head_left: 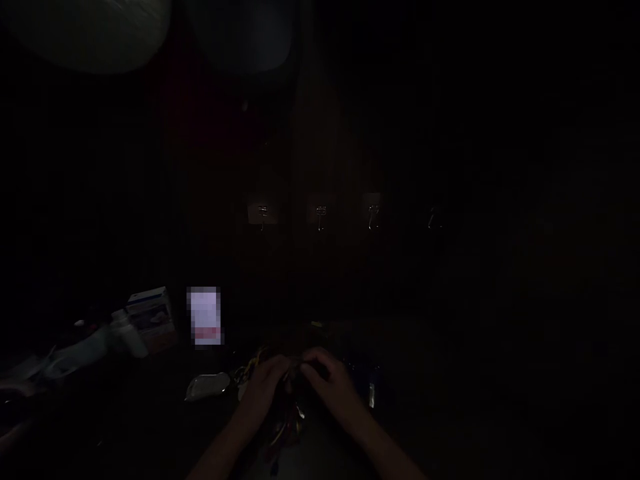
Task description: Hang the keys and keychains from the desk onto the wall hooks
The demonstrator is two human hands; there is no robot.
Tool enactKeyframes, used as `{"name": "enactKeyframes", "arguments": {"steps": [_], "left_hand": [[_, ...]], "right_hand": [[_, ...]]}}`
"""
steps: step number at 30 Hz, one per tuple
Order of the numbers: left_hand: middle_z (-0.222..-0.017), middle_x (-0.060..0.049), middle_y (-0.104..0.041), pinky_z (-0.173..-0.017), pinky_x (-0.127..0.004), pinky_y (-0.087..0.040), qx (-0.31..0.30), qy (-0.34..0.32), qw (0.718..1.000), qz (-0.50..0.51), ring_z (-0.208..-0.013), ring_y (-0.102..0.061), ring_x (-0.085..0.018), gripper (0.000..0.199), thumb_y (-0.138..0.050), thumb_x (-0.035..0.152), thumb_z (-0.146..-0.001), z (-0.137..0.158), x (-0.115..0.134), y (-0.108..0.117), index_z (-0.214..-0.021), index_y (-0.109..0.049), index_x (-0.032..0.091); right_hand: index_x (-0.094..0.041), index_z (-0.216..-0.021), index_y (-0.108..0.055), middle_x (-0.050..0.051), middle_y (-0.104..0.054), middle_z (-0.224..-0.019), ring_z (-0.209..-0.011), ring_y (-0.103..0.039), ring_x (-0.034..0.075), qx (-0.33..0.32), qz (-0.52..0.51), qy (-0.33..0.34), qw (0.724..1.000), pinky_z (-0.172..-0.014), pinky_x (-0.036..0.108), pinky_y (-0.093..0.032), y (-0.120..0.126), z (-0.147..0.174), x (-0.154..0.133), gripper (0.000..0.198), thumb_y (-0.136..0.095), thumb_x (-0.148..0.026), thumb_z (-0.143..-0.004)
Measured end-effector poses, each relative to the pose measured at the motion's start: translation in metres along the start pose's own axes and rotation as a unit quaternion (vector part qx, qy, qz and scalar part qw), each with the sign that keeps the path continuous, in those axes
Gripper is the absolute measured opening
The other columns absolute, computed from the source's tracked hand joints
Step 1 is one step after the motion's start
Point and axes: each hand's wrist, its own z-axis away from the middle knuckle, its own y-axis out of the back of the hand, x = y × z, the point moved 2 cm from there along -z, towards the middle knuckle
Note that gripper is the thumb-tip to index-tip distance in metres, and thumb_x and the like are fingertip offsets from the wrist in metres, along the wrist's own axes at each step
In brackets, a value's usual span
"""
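The room is very dark, so detail is scarce. My left hand [264, 381] and my right hand [326, 381] come close together low in the middle of the head view. Fingertips on both sides are pinched, but what lies between them is too dark to make out. Beside the left hand is a tangle of yellowish strands [253, 363]. More thin coloured strands [281, 432] lie below, between my forearms, with a small shiny piece [301, 412] among them. Just right of my right hand a bluish item with a bright strip [372, 393] rests on the surface.
Left of the hands lies a pale, shiny, rounded object [207, 385]. A lit, pixelated screen [205, 315] stands behind it. Farther left are a printed box [153, 321], a white bottle [131, 335] and a pale crumpled item [77, 353]. Several metal hooks [321, 215] line the back wall.
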Motion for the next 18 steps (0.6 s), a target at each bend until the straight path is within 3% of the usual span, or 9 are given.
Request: {"name": "enactKeyframes", "arguments": {"steps": [4,8,13,18], "left_hand": [[-0.058,0.003,-0.053,-0.064,-0.026,-0.042,0.006,-0.002,1.0,0.002,-0.065,-0.053,-0.017,0.037,-0.042,0.05,-0.077,0.0,0.001,-0.001,-0.057,-0.049,0.02],[-0.062,0.001,-0.059,-0.067,-0.026,-0.043,0.049,-0.016,0.999,-0.015,-0.069,-0.056,-0.018,0.04,-0.042,0.052,-0.077,-0.003,-0.007,0.001,-0.056,-0.053,0.02],[-0.064,-0.002,-0.066,-0.071,-0.028,-0.046,0.066,-0.032,0.996,-0.055,-0.07,-0.06,-0.019,0.049,-0.037,0.056,-0.081,-0.007,-0.016,0.004,-0.055,-0.057,0.02],[-0.097,-0.003,-0.073,-0.087,-0.031,-0.046,0.046,-0.012,0.994,-0.098,-0.096,-0.063,-0.023,0.042,-0.04,0.051,-0.081,-0.004,-0.018,0.003,-0.085,-0.07,0.021]], "right_hand": [[-0.021,-0.072,-0.066,0.004,-0.066,-0.083,-0.084,-0.06,0.018,0.07,0.02,0.062,0.995,-0.077,0.029,-0.045,0.004,-0.001,0.004,0.018,-0.056,-0.033,-0.08],[-0.021,-0.069,-0.066,0.002,-0.066,-0.072,-0.072,-0.061,0.018,0.123,0.013,0.036,0.992,-0.068,0.026,-0.046,0.012,-0.005,0.005,0.019,-0.058,-0.035,-0.078],[-0.02,-0.07,-0.066,0.001,-0.065,-0.072,-0.072,-0.061,0.018,0.171,-0.007,0.019,0.985,-0.066,0.025,-0.046,0.025,-0.01,0.0,0.019,-0.059,-0.037,-0.077],[-0.019,-0.07,-0.066,0.002,-0.065,-0.07,-0.065,-0.06,0.017,0.201,-0.018,0.02,0.979,-0.06,0.025,-0.047,0.049,-0.02,-0.014,0.022,-0.06,-0.04,-0.074]]}}
